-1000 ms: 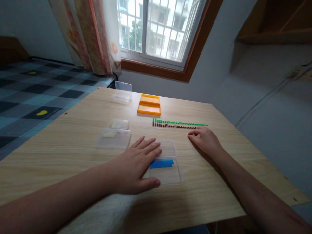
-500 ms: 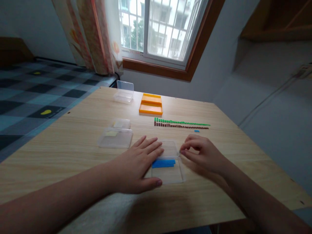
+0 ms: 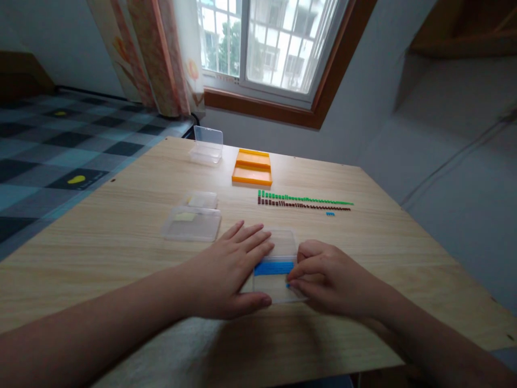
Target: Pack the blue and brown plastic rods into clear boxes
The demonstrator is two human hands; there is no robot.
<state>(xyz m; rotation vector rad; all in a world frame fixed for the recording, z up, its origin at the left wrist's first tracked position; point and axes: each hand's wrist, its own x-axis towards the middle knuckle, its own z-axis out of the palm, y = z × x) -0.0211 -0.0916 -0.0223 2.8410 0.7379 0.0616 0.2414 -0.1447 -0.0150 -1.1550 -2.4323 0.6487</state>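
Observation:
An opened clear plastic case point(image 3: 278, 295) lies on the wooden table in front of me, with a band of blue pieces point(image 3: 273, 268) in its near half. Across the left side of this case my left hand point(image 3: 226, 275) lies spread, thumb along the near edge, fingers over the hinge and lid. My right hand point(image 3: 329, 277) is over the case's right side, thumb and fingertips pinched together. A small blue piece point(image 3: 288, 285) shows at those fingertips; its full shape is hidden.
Beyond the case, a row of green pieces point(image 3: 286, 197) runs above a row of dark brown pieces point(image 3: 285, 203). A few blue bits point(image 3: 330, 214) lie below their right end. Farther back are an orange tray point(image 3: 252, 175) and a clear box point(image 3: 205, 155); another opened clear case point(image 3: 197, 231) is left.
My right hand has moved left and nearer to me, from beside the case to inside its near half. My left hand stays on the case. The view has tilted slightly.

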